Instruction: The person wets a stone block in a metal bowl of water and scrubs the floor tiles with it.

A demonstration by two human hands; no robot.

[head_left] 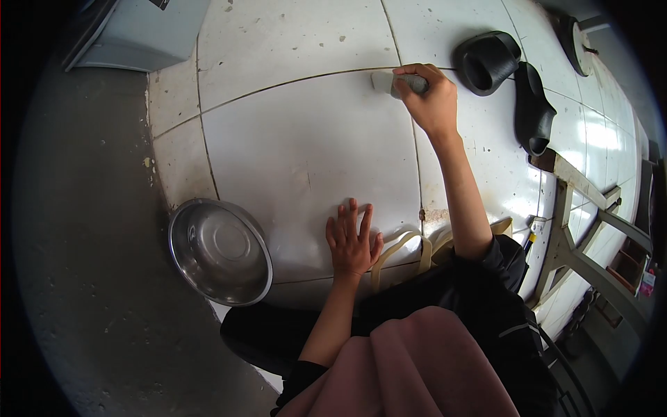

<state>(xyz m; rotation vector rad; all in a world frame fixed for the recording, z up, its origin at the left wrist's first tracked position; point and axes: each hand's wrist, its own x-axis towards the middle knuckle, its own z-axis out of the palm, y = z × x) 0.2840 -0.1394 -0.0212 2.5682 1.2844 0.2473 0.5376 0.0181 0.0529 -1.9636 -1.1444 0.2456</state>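
Black slippers (511,83) beside right hand (431,101); steel basin (219,251) near left hand (353,240).

A plain, lived-in home floor, possibly a washing area or entry. Large white floor tiles (306,146), stained and chipped along dark grout lines, meet a bare grey concrete strip (83,278). A steel basin (219,251) sits at the tile edge. A pair of black slippers (511,76) lies on the tiles, beside the legs of a wooden frame (577,236).
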